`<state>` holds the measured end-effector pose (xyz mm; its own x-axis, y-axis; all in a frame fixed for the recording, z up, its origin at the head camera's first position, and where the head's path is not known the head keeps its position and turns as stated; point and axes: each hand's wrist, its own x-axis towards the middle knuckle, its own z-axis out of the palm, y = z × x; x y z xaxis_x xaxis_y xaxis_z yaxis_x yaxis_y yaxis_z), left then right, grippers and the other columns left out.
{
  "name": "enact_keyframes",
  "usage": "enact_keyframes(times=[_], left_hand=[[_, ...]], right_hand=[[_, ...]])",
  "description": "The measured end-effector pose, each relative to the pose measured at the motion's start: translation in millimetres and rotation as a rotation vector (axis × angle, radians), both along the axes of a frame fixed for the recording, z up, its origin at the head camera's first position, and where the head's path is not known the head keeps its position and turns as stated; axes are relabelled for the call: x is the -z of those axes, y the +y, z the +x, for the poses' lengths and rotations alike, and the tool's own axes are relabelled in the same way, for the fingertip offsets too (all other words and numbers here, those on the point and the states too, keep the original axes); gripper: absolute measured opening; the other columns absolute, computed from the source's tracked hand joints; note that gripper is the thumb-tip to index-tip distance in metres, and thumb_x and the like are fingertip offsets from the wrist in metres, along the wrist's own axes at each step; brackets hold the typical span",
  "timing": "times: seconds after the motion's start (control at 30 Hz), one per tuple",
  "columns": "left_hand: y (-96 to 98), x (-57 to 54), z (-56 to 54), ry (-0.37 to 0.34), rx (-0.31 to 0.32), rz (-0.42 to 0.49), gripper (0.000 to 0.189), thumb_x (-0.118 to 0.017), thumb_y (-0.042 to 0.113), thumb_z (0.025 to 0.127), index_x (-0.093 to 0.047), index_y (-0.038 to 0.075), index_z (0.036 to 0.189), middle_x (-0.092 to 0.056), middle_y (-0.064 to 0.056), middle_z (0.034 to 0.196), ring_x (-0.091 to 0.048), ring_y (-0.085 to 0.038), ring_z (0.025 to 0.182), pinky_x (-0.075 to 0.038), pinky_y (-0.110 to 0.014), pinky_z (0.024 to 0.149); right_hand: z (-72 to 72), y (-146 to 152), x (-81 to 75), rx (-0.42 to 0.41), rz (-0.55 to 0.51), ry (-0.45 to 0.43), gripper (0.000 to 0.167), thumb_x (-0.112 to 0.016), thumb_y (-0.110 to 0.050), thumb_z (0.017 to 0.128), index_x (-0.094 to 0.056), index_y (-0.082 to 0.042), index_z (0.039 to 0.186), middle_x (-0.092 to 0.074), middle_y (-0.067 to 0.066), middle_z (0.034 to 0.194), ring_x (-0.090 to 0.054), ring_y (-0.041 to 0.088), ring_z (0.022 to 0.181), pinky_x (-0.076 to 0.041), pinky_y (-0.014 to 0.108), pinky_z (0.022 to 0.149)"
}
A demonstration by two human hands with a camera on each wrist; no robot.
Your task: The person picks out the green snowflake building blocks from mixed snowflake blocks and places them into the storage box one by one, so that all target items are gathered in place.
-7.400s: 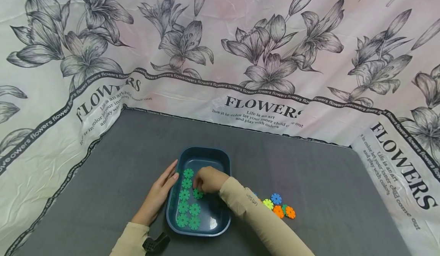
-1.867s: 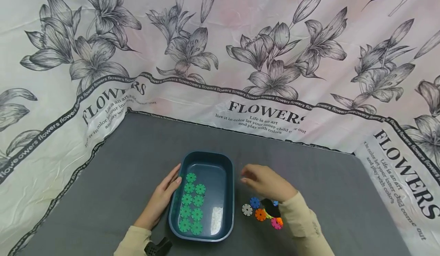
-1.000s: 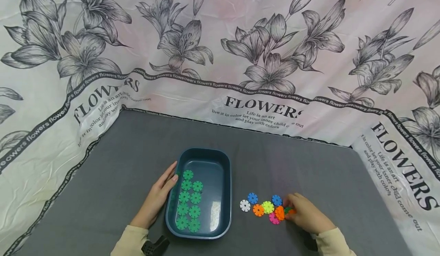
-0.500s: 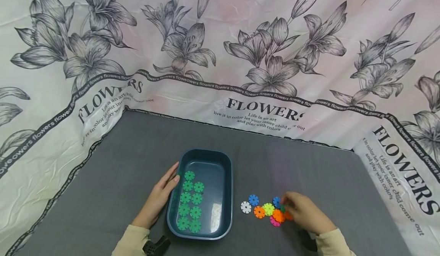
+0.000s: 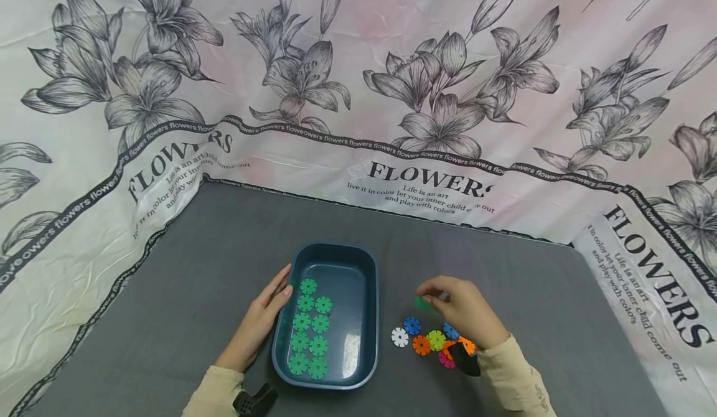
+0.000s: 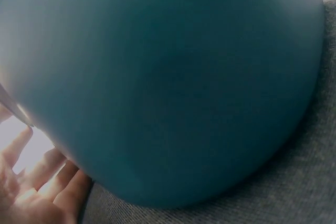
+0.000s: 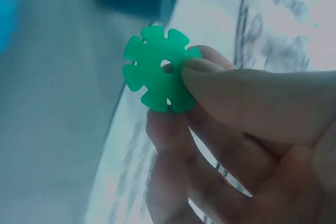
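My right hand (image 5: pixel 462 308) pinches a green notched plastic disc (image 7: pixel 157 72) between thumb and fingers, raised above the loose discs to the right of the tray. In the right wrist view its slotted edge and centre hole show, with the thumb over one side. My left hand (image 5: pixel 259 317) rests along the left wall of a dark blue tray (image 5: pixel 370 367), fingers extended; the left wrist view shows these fingers (image 6: pixel 68 187) against the tray's outer wall. Several green discs (image 5: pixel 301 322) lie in two columns along the tray's left side.
Right of the tray lie several loose discs: a white disc (image 5: pixel 399 337), a blue disc (image 5: pixel 412 325), an orange disc (image 5: pixel 421 345), a yellow disc (image 5: pixel 435 340) and a pink disc (image 5: pixel 446 360). A flower-printed cloth (image 5: pixel 426 180) rises behind the grey table surface (image 5: pixel 504 267).
The right hand came from the tray back to the loose discs, took a green disc from the pile and has lifted it up and leftward. The left hand stays at the tray.
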<state>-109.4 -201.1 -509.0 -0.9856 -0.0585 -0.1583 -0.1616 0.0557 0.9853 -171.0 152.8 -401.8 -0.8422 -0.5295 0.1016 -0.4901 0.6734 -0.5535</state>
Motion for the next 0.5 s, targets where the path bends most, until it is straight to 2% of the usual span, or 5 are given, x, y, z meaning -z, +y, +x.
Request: enact_keyframes(times=[0.23,0.37,0.5], left_hand=[[-0.7,1.2,0.2,-0.004,-0.004,-0.005,0.058,-0.051,0.045,0.097,-0.028,0.037,0.149,-0.026,0.004,0.156,-0.023,-0.021,0.144,-0.019,-0.054,0.115],[-0.7,1.7,0.3,0.0,0.001,0.007,0.056,-0.051,0.043,0.098,-0.029,0.039,0.149,-0.026,0.005,0.156,-0.023,-0.021,0.144,-0.02,-0.053,0.115],[-0.8,1.9,-0.2,0.005,0.0,0.007,0.055,-0.052,0.044,0.097,-0.029,0.04,0.148,-0.026,0.004,0.156,-0.024,-0.021,0.144,-0.02,-0.053,0.115]], right_hand=[[-18.3,-57.2,-13.2,-0.107,-0.052,-0.01,0.015,-0.068,-0.003,0.087,-0.073,-0.015,0.095,-0.07,-0.003,0.091,-0.057,0.007,0.071,-0.051,0.023,0.064],[-31.1,-89.4,-13.0,-0.178,-0.028,-0.106,0.01,-0.066,-0.006,0.089,-0.071,-0.012,0.096,-0.07,-0.002,0.088,-0.059,0.007,0.073,-0.051,0.023,0.065],[-42.9,-119.1,-5.2,-0.234,0.031,-0.227,0.006,-0.065,-0.007,0.091,-0.07,-0.01,0.092,-0.07,0.001,0.085,-0.057,0.008,0.069,-0.049,0.024,0.062]])
